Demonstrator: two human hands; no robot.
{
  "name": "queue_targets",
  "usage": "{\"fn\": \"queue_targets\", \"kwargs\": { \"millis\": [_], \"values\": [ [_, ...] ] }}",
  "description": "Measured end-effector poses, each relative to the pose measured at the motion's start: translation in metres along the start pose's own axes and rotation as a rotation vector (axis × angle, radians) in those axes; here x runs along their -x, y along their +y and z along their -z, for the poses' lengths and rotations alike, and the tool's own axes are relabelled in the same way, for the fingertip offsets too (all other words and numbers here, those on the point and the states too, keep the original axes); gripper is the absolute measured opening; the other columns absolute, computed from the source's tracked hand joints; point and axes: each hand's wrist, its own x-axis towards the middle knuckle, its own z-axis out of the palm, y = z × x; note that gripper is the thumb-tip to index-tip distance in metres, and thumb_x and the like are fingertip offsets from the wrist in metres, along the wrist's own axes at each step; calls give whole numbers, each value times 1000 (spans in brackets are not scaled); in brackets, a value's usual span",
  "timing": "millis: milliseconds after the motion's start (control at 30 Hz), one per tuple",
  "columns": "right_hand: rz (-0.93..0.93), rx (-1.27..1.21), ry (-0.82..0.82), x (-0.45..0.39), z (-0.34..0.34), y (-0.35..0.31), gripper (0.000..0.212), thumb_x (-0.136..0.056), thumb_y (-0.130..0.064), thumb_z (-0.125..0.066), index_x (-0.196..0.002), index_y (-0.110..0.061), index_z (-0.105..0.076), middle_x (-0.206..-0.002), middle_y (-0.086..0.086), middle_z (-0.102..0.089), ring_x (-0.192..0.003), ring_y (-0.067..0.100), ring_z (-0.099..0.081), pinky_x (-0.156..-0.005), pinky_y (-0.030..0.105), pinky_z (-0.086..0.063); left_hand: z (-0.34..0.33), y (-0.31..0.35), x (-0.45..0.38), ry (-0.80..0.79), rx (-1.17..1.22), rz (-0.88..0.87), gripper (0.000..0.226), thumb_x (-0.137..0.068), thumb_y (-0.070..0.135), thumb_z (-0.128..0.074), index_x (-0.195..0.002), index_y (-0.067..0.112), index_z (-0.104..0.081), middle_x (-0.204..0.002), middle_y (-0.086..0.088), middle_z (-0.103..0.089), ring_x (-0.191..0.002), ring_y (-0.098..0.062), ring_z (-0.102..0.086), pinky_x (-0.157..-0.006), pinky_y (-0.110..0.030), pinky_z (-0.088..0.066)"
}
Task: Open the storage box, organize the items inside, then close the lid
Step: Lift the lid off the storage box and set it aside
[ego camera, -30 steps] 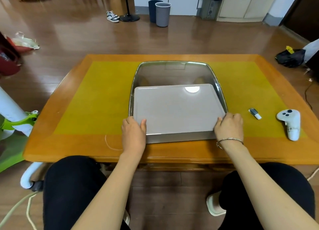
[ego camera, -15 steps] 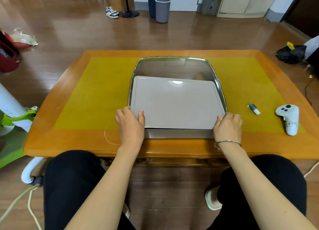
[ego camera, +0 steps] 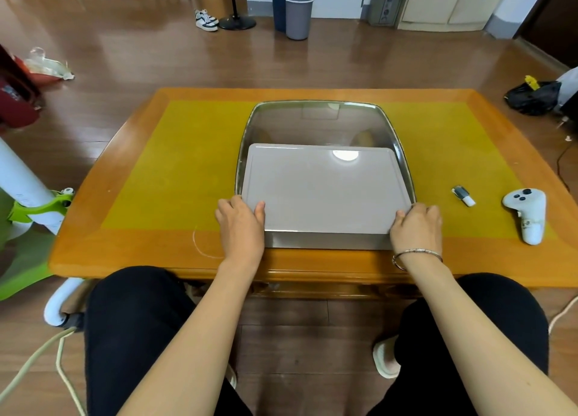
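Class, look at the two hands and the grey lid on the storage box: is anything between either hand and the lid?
Nothing visible. The left hand grips the lid at its near left corner and the right hand at its near right corner, directly on the storage box.

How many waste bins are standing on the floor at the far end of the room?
2. A light grey bin stands by the far wall, and a dark blue bin sits just left of and behind it, partly hidden.

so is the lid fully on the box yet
No. The grey lid covers only the near part of the box; the far part is uncovered. Both hands grip its near corners.
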Motion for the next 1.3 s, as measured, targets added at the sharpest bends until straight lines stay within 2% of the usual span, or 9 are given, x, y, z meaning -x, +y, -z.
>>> {"fn": "queue_targets", "kwargs": {
  "millis": [433,533,633,767,833,933,1067,1200,1300],
  "values": [
    [4,-64,68,-7,16,-11,30,-93,-15,-49,-115,5,-49,-114,24,-48,-107,38,-45,-89,43,-36,1,-3,0,-9,58,13,52,-95,37,-55,-124,-6,-47,-123,-23,-46,-112,-34,-42,-89,-34,-34],
    [-32,-73,1,-8,15,-8,27,-91,-14,-46,-107,7,-49,-108,24,-52,-99,38,-49,-82,42,-39,3,-4,-4,-48,73,19,52,-93,37,-57,-122,-4,-46,-123,-21,-47,-114,-33,-42,-92,-34,-36],
    [-75,-133,-45,-12,14,-4,37,-91,-29,-52,-104,6,-50,-103,24,-55,-89,37,-53,-67,36,-39,7,-3,-9,-75,55,12,48,-94,36,-57,-119,-4,-47,-121,-20,-48,-114,-32,-42,-94,-36,-36],
    [-123,-137,-144,-24,13,-1,54,-91,-47,-52,-105,6,-53,-106,24,-56,-86,35,-52,-65,33,-35,13,0,-11,-42,84,-62,44,-97,31,-53,-122,-3,-45,-121,-19,-47,-104,-24,-44,-82,-27,-35],
    [-142,-132,-174,-28,14,0,55,-91,-49,-51,-101,5,-55,-104,25,-57,-80,31,-46,-64,32,-33,14,-1,-11,-55,129,-83,43,-98,31,-49,-125,-2,-43,-123,-17,-47,-95,-18,-44,-75,-26,-34],
    [-153,-203,-175,-31,16,1,51,-88,-45,-57,-101,5,-57,-107,25,-58,-89,36,-53,-66,33,-36,12,-8,-14,-114,170,-97,47,-98,35,-48,-129,-1,-41,-117,-17,-57,-95,-22,-54,-70,-29,-37],
    [-198,-422,-133,-30,21,0,46,-83,-32,-69,-111,2,-55,-113,21,-58,-101,34,-56,-74,32,-41,11,-16,-24,-150,263,-109,56,-91,40,-59,-129,4,-40,-116,-14,-60,-104,-26,-57,-72,-27,-38],
    [-302,-868,-152,-31,38,-17,28,-77,-10,-75,-99,-2,-58,-107,17,-66,-82,21,-62,-62,20,-50,15,-22,-39,-128,335,-140,57,-86,38,-67,-124,6,-39,-116,-15,-63,-104,-30,-60,-72,-31,-43],
    [-395,-1210,-269,-30,54,-32,35,-79,-3,-71,-110,6,-58,-106,17,-66,-80,22,-66,-67,26,-57,21,-21,-54,-120,313,-161,53,-90,35,-63,-126,6,-39,-120,-17,-61,-107,-34,-58,-75,-37,-45]
  ]
}}
